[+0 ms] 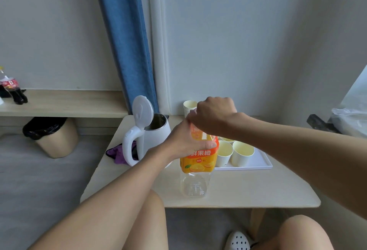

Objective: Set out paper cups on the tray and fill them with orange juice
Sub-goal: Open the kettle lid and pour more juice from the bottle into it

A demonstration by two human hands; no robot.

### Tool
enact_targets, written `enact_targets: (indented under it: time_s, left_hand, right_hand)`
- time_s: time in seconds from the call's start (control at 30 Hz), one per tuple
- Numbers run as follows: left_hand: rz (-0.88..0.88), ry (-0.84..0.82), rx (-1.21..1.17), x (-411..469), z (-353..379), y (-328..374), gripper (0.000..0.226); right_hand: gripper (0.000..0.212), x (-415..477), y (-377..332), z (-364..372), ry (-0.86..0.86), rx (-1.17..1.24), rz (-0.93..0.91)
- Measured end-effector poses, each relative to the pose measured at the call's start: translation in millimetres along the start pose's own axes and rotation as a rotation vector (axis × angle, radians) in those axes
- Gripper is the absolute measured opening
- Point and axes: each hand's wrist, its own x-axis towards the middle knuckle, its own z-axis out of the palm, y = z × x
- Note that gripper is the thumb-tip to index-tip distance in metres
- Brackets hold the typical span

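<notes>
Both hands on the juice bottle, working its top beside the tray.

The left hand (184, 140) gripped the orange juice bottle (198, 162) round its label, fingers (207, 144) wrapped across the front. The bottle stood upright on the surface (248, 190), just in front of the white tray (258, 166). The right hand (214, 114) was curled over the bottle's top, hiding the cap from me. The clear lower body looked empty or nearly so, and the paper cups (243, 155) on the tray showed pale yellow inside. I took this for a cap twist, but could not tell which way. Done well, the base would stay planted, the left grip firm without crushing the thin wall, only the right wrist turning, and both forearms kept off the cups.
</notes>
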Motion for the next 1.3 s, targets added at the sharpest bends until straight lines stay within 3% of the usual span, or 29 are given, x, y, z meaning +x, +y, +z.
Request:
enact_targets:
  time_s: [0.1,0.2,0.23,0.3,0.37,0.43,0.5,0.6,0.67,0.77,0.9,1.07,1.17,1.3]
  left_hand:
    - [0.112,0.025,-0.132,8,-28,29,0.058]
    - [0.208,0.1,-0.235,30,-69,63,0.032]
    - [0.216,0.107,-0.258,40,-83,72,0.034]
    - [0.189,0.132,-0.316,55,-106,82,0.064]
    - [0.141,0.15,-0.352,70,-124,89,0.093]
    - [0.138,0.114,-0.317,83,-136,94,0.094]
    - [0.146,0.07,-0.252,99,-147,99,0.084]
    - [0.156,0.115,-0.11,125,-165,100,0.063]
    - [0.128,0.205,0.032,146,-173,89,0.07]
    - [0.067,0.227,0.049,174,-176,58,0.066]
    - [0.086,0.238,0.02,205,-183,26,0.059]
    - [0.004,0.132,-0.087,232,-181,-12,0.059]
    - [-0.057,0.075,-0.143,242,-174,-43,0.06]
    - [-0.122,0.074,-0.045,247,-164,-68,0.057]
  right_hand:
    - [0.056,9,7,-28,0.093,0.119,0.084]
    - [0.047,16,24,-57,0.243,0.517,0.035]
    - [0.045,19,31,-60,0.302,0.659,0.019]
    - [0.049,24,43,-57,0.366,0.898,0.079]
    - [0.065,31,50,-44,0.196,1.137,0.138]
    - [0.084,46,55,-31,0.006,1.327,0.109]
    - [0.09,69,59,-23,-0.008,1.403,0.066]
    - [0.081,112,55,-14,0.125,1.379,0.117]
    - [0.069,142,47,-3,0.249,1.327,0.22]
    - [0.058,179,34,25,0.276,1.363,0.225]
    - [0.075,222,37,55,0.238,1.297,0.183]
    - [0.09,244,29,102,0.259,1.186,0.263]
    - [0.09,253,22,132,0.243,1.151,0.299]
    - [0.081,259,11,163,0.227,1.069,0.35]
